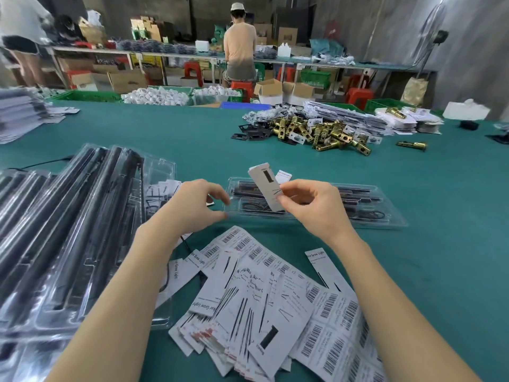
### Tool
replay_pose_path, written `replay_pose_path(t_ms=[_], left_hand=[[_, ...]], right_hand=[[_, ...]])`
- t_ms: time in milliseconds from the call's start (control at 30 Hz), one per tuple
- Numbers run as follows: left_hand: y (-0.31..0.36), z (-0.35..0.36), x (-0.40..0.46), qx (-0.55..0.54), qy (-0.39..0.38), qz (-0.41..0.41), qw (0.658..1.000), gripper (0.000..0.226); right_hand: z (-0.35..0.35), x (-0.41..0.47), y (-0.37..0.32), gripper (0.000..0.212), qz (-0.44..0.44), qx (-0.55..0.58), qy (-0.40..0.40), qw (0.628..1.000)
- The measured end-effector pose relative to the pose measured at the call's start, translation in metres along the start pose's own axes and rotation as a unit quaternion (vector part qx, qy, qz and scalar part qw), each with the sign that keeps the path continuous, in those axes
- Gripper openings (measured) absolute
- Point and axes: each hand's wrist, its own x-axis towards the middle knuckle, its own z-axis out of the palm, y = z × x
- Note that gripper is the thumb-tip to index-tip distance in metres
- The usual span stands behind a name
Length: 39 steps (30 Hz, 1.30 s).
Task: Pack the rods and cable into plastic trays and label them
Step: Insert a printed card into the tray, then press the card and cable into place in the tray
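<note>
"Grow Light" reads on a label card [199,260] just below the left forearm, and again on another card [316,256] below the right wrist. The card [285,175] behind the right hand [308,205] seems to say the same. Barcode stickers [327,340] carry digits too small to read.

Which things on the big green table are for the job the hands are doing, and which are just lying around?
For the job: card in right hand; left hand; clear tray; pile of cards; packed trays.

Lying about: brass latches; white rolls; cardboard boxes.
</note>
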Motion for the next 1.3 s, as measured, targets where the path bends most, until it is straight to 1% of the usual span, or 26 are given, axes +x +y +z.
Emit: replay_pose_path(t_ms=[67, 100, 200, 300, 333, 367, 467, 533, 633, 900, 1100, 1200, 1300], left_hand=[[0.002, 0.002, 0.0, -0.01, 0.017, 0.008, 1.0, 0.003], [0.002, 0.003, -0.001, -0.006, 0.022, 0.015, 1.0, 0.003], [0.001, 0.003, 0.001, -0.005, 0.03, 0.029, 0.999, 0.008], [-0.001, 0.006, 0.003, -0.015, 0.041, 0.044, 0.998, 0.025], [-0.001, 0.008, 0.004, -0.012, 0.046, 0.05, 0.998, 0.027], [-0.001, 0.01, 0.004, -0.008, 0.05, 0.055, 0.997, 0.024], [-0.003, 0.017, 0.006, -0.009, 0.054, 0.061, 0.997, 0.01], [-0.002, 0.017, 0.006, -0.021, 0.06, 0.067, 0.996, 0.01], [-0.001, 0.016, 0.005, -0.027, 0.067, 0.074, 0.995, 0.011], [0.001, 0.017, 0.005, -0.018, 0.061, 0.072, 0.995, 0.01], [0.003, 0.017, 0.005, -0.027, 0.053, 0.063, 0.996, 0.009], [0.004, 0.018, 0.004, -0.035, 0.048, 0.058, 0.997, 0.01], [0.006, 0.019, 0.003, -0.051, 0.054, 0.043, 0.996, 0.01]], right_hand=[[0.004, -0.004, 0.002, 0.024, -0.011, -0.005, -0.013, 1.0], [0.006, -0.006, 0.004, 0.024, -0.013, -0.007, -0.019, 1.0], [0.008, -0.008, 0.008, 0.016, -0.033, -0.012, -0.032, 0.999], [0.009, -0.013, 0.008, 0.013, -0.095, -0.014, -0.029, 0.995], [0.01, -0.014, 0.007, 0.013, -0.116, -0.014, -0.025, 0.993], [0.011, -0.015, 0.007, 0.014, -0.137, -0.02, -0.022, 0.99], [0.013, -0.017, 0.01, 0.013, -0.185, -0.079, -0.027, 0.979], [0.015, -0.018, 0.01, 0.011, -0.198, -0.123, -0.028, 0.972], [0.017, -0.02, 0.01, 0.011, -0.217, -0.174, -0.007, 0.96], [0.027, -0.022, 0.008, 0.015, -0.202, -0.247, 0.05, 0.946], [0.032, -0.021, 0.009, 0.014, -0.157, -0.284, 0.043, 0.945], [0.031, -0.021, 0.009, 0.011, -0.167, -0.312, 0.057, 0.934], [0.032, -0.02, 0.011, 0.007, -0.149, -0.306, 0.051, 0.939]])
